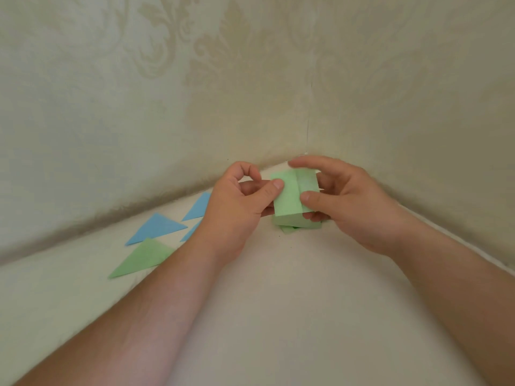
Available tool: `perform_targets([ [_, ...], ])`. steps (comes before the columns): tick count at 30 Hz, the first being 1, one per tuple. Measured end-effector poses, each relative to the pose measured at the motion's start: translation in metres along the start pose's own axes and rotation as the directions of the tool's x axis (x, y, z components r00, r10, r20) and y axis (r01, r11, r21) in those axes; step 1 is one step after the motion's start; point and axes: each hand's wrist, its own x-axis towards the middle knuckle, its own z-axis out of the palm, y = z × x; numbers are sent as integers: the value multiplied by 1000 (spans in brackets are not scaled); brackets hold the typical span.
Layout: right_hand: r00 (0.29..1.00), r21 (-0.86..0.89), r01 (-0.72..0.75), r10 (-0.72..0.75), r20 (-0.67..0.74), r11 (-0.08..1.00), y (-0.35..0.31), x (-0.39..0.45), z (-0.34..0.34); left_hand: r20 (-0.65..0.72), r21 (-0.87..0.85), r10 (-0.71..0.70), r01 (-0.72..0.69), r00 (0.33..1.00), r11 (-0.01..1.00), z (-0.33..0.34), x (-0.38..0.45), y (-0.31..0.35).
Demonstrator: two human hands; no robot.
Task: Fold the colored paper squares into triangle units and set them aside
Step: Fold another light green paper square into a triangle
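Note:
A green paper square (289, 196) is held up between both hands near the corner of the walls, with a crease or fold line running down its middle. My left hand (245, 199) pinches its left edge between thumb and fingers. My right hand (340, 201) pinches its right half, thumb on top. Just below it lies a stack of green paper squares (296, 223) on the pale surface. To the left lie folded triangles: a green one (142, 259) and blue ones (156, 228), (198, 206), another partly hidden by my left wrist.
The pale cream surface (278, 302) meets two patterned beige walls (195, 93) that form a corner right behind the hands. Both forearms reach in from the bottom of the view.

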Motion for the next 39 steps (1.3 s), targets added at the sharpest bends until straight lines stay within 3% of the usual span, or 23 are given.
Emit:
perform_targets([
  [4, 999, 62, -14, 12, 36, 998, 4, 1, 2, -7, 22, 10, -10, 1000, 1000, 0, 0, 0],
  [11, 999, 24, 6, -7, 35, 1000, 9, 3, 1, -2, 130, 86, -85, 996, 988, -1, 1, -4],
  [20, 999, -47, -21, 22, 40, 999, 8, 1, 3, 121, 220, 44, -70, 992, 973, -5, 2, -2],
  [32, 999, -93, -22, 18, -41, 995, 7, 1, 0, 177, 211, 80, -117, 981, 970, -5, -1, -4],
  [39, 991, 14, -77, 78, -112, 997, 4, 3, 1, 194, 138, 44, -71, 980, 988, -6, -1, -2],
])
